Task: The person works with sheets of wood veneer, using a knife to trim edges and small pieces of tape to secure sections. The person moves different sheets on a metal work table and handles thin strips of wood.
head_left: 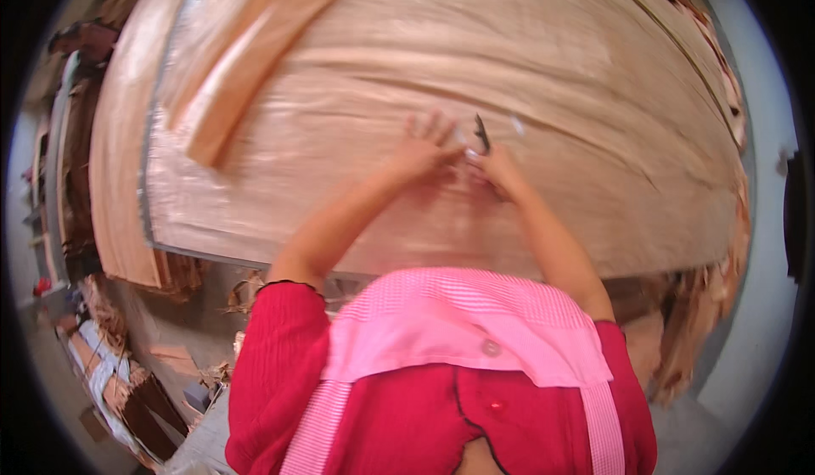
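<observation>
A large, wrinkled light-brown wood veneer sheet (586,203) lies in front of me. My left hand (427,148) rests on or just above its middle, with the fingers spread and blurred by motion. My right hand (497,169) is close beside it, closed round a slim dark tool (481,133) whose narrow end points away from me. Blur hides whether that tool is a knife or scissors. Between the two hands shows a small whitish bit (470,154), too smeared to name. Another small white piece (518,124) lies on the veneer just past my right hand.
Long strips of veneer (246,76) lie across the sheet at the far left. A stack of veneer (127,169) stands beyond the left edge. Ragged veneer edges (709,322) hang at the right, near a pale wall (764,93). Scraps (174,358) lie low at the left.
</observation>
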Demonstrator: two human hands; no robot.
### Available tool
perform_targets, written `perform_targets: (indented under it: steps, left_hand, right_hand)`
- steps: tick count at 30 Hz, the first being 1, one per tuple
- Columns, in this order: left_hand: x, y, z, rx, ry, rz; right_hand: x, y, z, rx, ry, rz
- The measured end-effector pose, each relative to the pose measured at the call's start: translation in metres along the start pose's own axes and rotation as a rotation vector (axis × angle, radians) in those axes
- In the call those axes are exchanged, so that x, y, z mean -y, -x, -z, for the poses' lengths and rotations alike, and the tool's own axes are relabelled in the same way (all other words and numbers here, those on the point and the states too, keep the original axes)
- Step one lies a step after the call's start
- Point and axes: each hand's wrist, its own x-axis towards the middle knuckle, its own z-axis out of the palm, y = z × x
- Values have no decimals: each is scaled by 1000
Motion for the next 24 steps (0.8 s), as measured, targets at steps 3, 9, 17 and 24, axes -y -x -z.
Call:
perform_targets:
  steps: [3,9,17,24]
  left_hand:
    - [-7,-11,7,91,81,-32]
    - [214,23,82,-545,-348,502]
    - [357,132,135,-213,-711,1046]
    - [103,19,225,-753,-848,495]
  right_hand:
    - [-8,-5,54,-355,958,380]
    - [-63,116,100,-32,-495,-129]
    - [-93,110,54,-12,-794,-6]
    - [-145,177,99,-51,-831,25]
